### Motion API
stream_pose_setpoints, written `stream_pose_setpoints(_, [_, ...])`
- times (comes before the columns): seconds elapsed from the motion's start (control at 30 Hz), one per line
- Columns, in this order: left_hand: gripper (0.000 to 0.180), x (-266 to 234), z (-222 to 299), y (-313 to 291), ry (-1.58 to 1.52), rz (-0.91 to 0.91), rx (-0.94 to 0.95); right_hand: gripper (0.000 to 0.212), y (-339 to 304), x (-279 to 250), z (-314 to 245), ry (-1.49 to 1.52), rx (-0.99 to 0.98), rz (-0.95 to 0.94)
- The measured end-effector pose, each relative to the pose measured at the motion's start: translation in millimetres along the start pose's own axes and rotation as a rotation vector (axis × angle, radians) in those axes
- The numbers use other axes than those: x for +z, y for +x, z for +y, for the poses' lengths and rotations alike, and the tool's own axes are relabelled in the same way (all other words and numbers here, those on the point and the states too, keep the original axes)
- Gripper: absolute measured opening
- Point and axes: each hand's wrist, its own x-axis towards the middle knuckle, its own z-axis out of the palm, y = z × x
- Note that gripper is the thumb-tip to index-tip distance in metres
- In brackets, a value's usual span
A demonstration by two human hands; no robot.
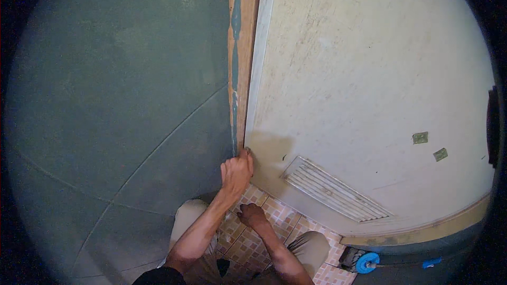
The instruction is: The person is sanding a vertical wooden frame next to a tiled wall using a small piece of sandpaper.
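My left hand point(237, 173) reaches up to the brown wooden door frame strip point(244, 63) and presses against its lower visible stretch. The fingers are curled closed; whatever they may hold is hidden. A long, uneven blue-grey band of paint point(235, 68) runs down the strip and ends at this hand. Lower and slightly to the right, my right hand point(252, 216) hangs above the tiled floor between my knees. Its fingers are bent inward, and I cannot make out anything in them.
A blue-grey wall point(116, 84) fills the left side. On the right stands a scuffed, off-white door point(369, 63) with a slatted vent point(338, 189) and two small green patches. Patterned tiles point(280, 214) cover the floor. A blue disc on a bar point(367, 263) lies at the lower right.
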Motion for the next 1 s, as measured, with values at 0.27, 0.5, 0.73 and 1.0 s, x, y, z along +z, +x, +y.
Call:
stream_pose_setpoints(0.27, [0.024, -2, -2, 1, 0.007, -0.052, -0.035, 0.036, 2, -10, -7, -0.007, 0.027, -0.067])
stream_pose_setpoints(0.5, [0.022, -15, 5, 6, -0.022, -0.016, -0.055, 0.036, 0, -17, -7, -0.026, 0.011, -0.069])
stream_pose_setpoints(0.73, [0.021, -12, 3, 6, -0.054, -0.074, -0.061, 0.038, -1, -13, -6, -0.021, 0.018, -0.035])
stream_pose_setpoints(1.0, [0.026, -11, 2, 2, 0.004, -0.069, -0.055, 0.040, 0, -14, -8, -0.037, 0.020, -0.058])
